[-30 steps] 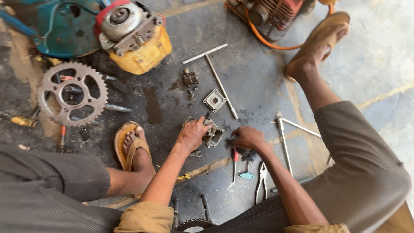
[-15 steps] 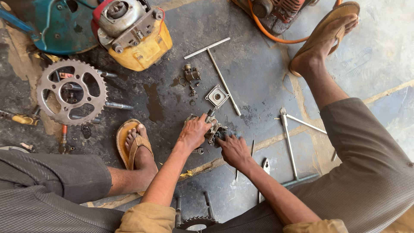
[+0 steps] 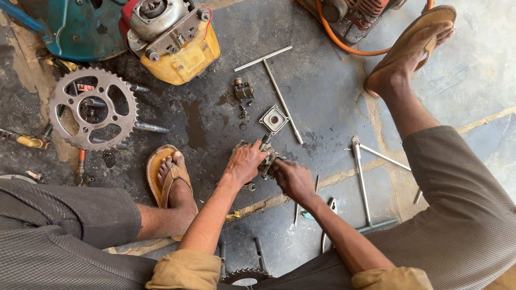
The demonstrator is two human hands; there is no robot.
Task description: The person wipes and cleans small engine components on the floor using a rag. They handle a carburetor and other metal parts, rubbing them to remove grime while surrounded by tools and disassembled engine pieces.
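I sit on the dark, oily floor with both hands together over a small grey metal engine part (image 3: 267, 161). My left hand (image 3: 246, 162) closes over its left side and top. My right hand (image 3: 290, 180) grips it from the right and below, the fingers curled against it. Most of the part is hidden by my fingers. A square metal cover plate (image 3: 274, 119) lies just beyond the hands, and a small wrench (image 3: 248, 187) lies under my left wrist.
A T-handle wrench (image 3: 271, 75) and a small dismantled piece (image 3: 242, 88) lie farther out. A large sprocket (image 3: 91, 107) is at the left, and a yellow and red engine (image 3: 172, 37) at top. Another T-wrench (image 3: 361, 182) and pliers (image 3: 328, 228) lie to the right. My sandalled left foot (image 3: 169, 177) rests close by.
My right hand has moved left from the tools on the floor to the metal part and closed on it. The left hand stayed on the part.
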